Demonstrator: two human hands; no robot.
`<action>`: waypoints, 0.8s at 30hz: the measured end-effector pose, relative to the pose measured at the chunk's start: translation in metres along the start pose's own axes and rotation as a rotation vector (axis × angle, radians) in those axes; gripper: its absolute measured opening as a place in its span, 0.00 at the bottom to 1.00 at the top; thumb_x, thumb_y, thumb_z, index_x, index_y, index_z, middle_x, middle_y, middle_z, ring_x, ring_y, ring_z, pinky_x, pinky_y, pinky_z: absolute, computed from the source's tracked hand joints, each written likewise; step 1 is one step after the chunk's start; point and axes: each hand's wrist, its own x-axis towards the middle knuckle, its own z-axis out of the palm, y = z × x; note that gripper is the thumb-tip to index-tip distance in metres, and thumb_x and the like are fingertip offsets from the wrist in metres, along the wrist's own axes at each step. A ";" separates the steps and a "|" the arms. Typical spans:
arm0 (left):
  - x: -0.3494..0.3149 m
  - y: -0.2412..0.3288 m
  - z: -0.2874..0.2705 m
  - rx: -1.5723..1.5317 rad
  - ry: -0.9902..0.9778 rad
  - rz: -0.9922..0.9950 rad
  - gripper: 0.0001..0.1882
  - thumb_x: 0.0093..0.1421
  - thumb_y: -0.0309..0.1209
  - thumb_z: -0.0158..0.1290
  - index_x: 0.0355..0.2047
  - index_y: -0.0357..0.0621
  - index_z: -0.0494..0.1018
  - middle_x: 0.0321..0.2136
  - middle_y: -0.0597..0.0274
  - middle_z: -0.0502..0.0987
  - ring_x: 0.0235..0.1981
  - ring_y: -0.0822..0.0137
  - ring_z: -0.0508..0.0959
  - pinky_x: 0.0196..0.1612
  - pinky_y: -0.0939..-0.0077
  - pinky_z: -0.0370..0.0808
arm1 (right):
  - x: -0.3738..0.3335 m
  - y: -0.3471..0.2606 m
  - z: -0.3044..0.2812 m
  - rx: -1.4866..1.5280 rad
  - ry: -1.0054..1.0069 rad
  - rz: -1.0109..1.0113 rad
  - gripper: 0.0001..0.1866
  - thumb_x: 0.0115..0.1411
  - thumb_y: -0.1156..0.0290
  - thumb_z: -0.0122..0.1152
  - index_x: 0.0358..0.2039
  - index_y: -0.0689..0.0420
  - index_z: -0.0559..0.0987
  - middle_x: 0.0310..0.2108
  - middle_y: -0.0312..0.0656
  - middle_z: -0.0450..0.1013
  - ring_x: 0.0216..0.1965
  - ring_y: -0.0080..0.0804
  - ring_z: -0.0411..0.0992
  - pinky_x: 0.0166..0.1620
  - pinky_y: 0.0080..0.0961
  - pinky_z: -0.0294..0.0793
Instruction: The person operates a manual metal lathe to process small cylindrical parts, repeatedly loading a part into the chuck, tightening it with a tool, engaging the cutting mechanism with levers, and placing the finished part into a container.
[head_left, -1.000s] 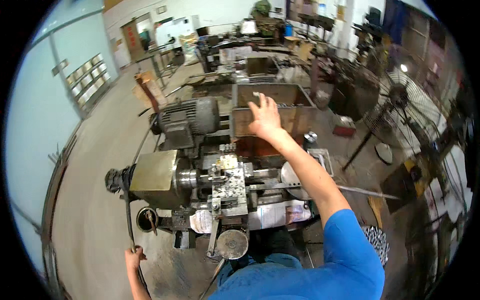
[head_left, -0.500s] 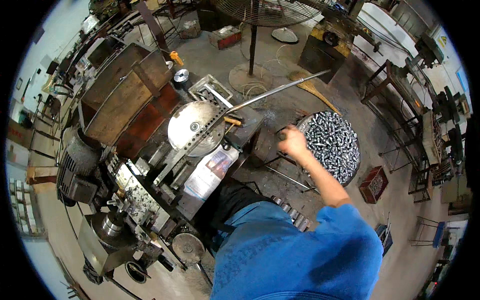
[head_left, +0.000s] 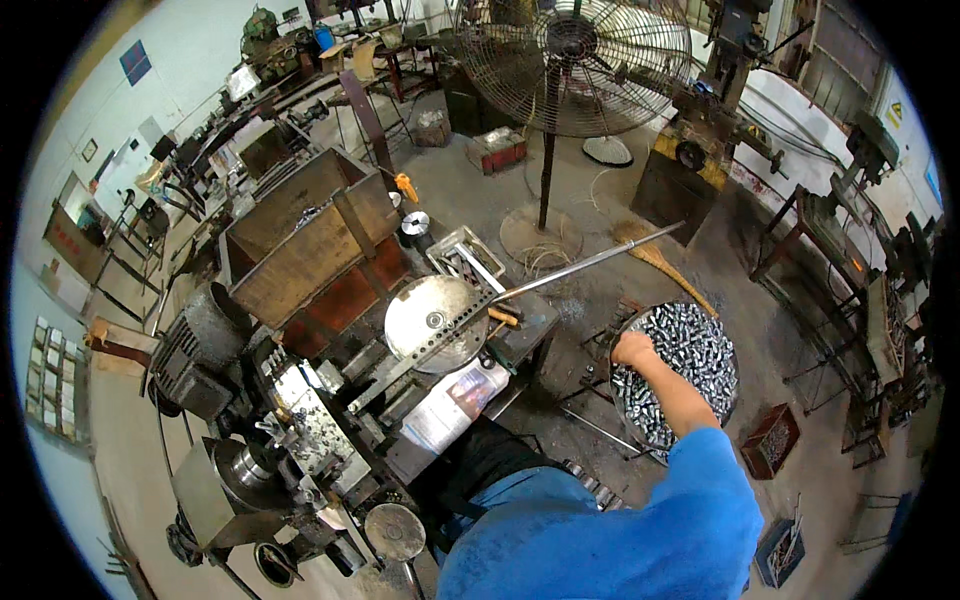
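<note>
Workshop floor: right hand (head_left: 634, 349) rests on bin of metal parts (head_left: 690, 350), fingers' state unclear.

Right hand (head_left: 633, 349) rested in the tub of metal parts (head_left: 690, 345), right of the lathe (head_left: 330, 420); pedestal fan (head_left: 570, 60) stood behind both.

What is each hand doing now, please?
Left hand: not in view.
Right hand: in the round basket of small metal parts; grip cannot be told.
</note>
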 end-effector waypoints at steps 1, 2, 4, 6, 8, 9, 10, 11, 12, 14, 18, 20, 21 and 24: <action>0.007 0.002 0.005 0.005 -0.018 0.006 0.17 0.52 0.33 0.59 0.37 0.36 0.69 0.19 0.54 0.73 0.19 0.65 0.72 0.25 0.69 0.72 | 0.017 0.018 0.020 0.025 -0.005 -0.023 0.25 0.50 0.59 0.51 0.47 0.61 0.73 0.50 0.49 0.67 0.53 0.40 0.66 0.52 0.31 0.66; 0.006 0.001 0.001 0.003 -0.017 0.012 0.16 0.52 0.33 0.59 0.36 0.36 0.69 0.19 0.54 0.73 0.19 0.65 0.71 0.24 0.69 0.72 | 0.009 0.012 0.015 0.063 0.011 0.011 0.26 0.50 0.58 0.51 0.47 0.61 0.72 0.50 0.50 0.67 0.52 0.41 0.66 0.52 0.31 0.66; 0.003 -0.006 -0.008 -0.034 -0.031 0.014 0.14 0.52 0.32 0.58 0.34 0.37 0.69 0.18 0.56 0.72 0.18 0.67 0.70 0.24 0.69 0.72 | -0.037 -0.010 -0.022 0.128 0.046 0.086 0.27 0.50 0.58 0.50 0.47 0.62 0.72 0.50 0.52 0.67 0.52 0.43 0.66 0.52 0.31 0.66; 0.010 -0.006 -0.011 -0.091 -0.091 0.023 0.12 0.53 0.31 0.58 0.31 0.39 0.68 0.16 0.60 0.69 0.17 0.69 0.68 0.23 0.70 0.71 | -0.057 -0.018 -0.042 0.056 -0.017 0.016 0.28 0.49 0.59 0.48 0.48 0.63 0.70 0.52 0.53 0.65 0.54 0.42 0.64 0.54 0.31 0.64; 0.018 -0.013 -0.018 -0.084 -0.127 -0.007 0.11 0.53 0.31 0.58 0.30 0.39 0.68 0.16 0.60 0.68 0.17 0.70 0.67 0.23 0.69 0.71 | -0.077 -0.022 -0.067 0.090 -0.134 -0.030 0.30 0.49 0.59 0.47 0.50 0.64 0.68 0.54 0.55 0.62 0.57 0.41 0.60 0.56 0.30 0.60; 0.020 -0.013 -0.017 -0.080 -0.147 -0.023 0.11 0.53 0.31 0.58 0.29 0.40 0.68 0.16 0.61 0.68 0.17 0.70 0.67 0.22 0.69 0.71 | -0.073 -0.020 -0.061 0.101 -0.130 -0.024 0.28 0.49 0.59 0.46 0.48 0.64 0.70 0.54 0.54 0.63 0.57 0.40 0.60 0.57 0.30 0.60; 0.021 -0.013 -0.016 -0.081 -0.139 -0.031 0.11 0.53 0.31 0.58 0.29 0.40 0.68 0.16 0.60 0.69 0.17 0.69 0.67 0.23 0.69 0.71 | -0.066 -0.016 -0.050 0.111 -0.125 -0.019 0.27 0.49 0.59 0.46 0.47 0.63 0.72 0.53 0.52 0.64 0.57 0.39 0.60 0.57 0.30 0.60; 0.023 -0.009 -0.008 -0.081 -0.141 -0.033 0.11 0.53 0.31 0.58 0.30 0.40 0.68 0.17 0.60 0.69 0.18 0.69 0.68 0.23 0.69 0.71 | -0.041 -0.002 -0.018 0.108 0.004 0.067 0.23 0.48 0.57 0.47 0.42 0.56 0.77 0.50 0.46 0.68 0.54 0.37 0.64 0.55 0.30 0.62; 0.021 -0.005 -0.005 -0.082 -0.129 -0.037 0.11 0.53 0.31 0.58 0.30 0.39 0.68 0.17 0.59 0.69 0.18 0.68 0.68 0.24 0.68 0.72 | -0.022 0.013 0.002 0.088 0.053 0.016 0.21 0.49 0.57 0.49 0.40 0.53 0.78 0.48 0.42 0.70 0.51 0.36 0.67 0.52 0.29 0.66; 0.009 0.001 -0.004 -0.081 -0.080 -0.034 0.12 0.53 0.31 0.58 0.32 0.38 0.68 0.19 0.58 0.70 0.19 0.66 0.68 0.25 0.67 0.73 | -0.025 0.014 0.008 -0.002 0.283 -0.181 0.13 0.48 0.60 0.53 0.31 0.48 0.80 0.36 0.39 0.75 0.40 0.34 0.73 0.44 0.28 0.72; 0.034 -0.010 -0.007 -0.071 -0.122 -0.092 0.14 0.52 0.30 0.58 0.35 0.36 0.69 0.21 0.55 0.71 0.22 0.63 0.70 0.26 0.65 0.74 | -0.024 0.016 -0.027 -0.072 0.650 -0.880 0.06 0.42 0.69 0.55 0.15 0.57 0.73 0.16 0.42 0.70 0.19 0.31 0.70 0.25 0.29 0.72; 0.029 -0.023 -0.027 -0.067 -0.109 -0.075 0.15 0.52 0.31 0.58 0.36 0.35 0.69 0.22 0.55 0.72 0.22 0.64 0.70 0.27 0.66 0.74 | -0.136 -0.064 -0.117 1.303 0.022 -0.436 0.12 0.42 0.74 0.56 0.28 0.64 0.79 0.19 0.39 0.70 0.23 0.21 0.71 0.24 0.24 0.72; 0.032 -0.024 -0.026 -0.061 -0.131 -0.059 0.16 0.52 0.32 0.58 0.37 0.35 0.69 0.22 0.55 0.72 0.22 0.64 0.70 0.27 0.66 0.74 | -0.155 -0.072 -0.134 1.445 -0.004 -0.592 0.18 0.44 0.74 0.58 0.37 0.70 0.76 0.27 0.40 0.72 0.28 0.26 0.73 0.30 0.22 0.74; 0.002 0.001 -0.010 -0.060 -0.123 0.044 0.17 0.53 0.34 0.58 0.37 0.34 0.70 0.22 0.55 0.73 0.22 0.65 0.71 0.27 0.68 0.74 | -0.173 -0.126 -0.164 1.542 0.026 -1.167 0.24 0.39 0.87 0.50 0.42 0.69 0.74 0.53 0.44 0.60 0.42 0.38 0.72 0.46 0.30 0.73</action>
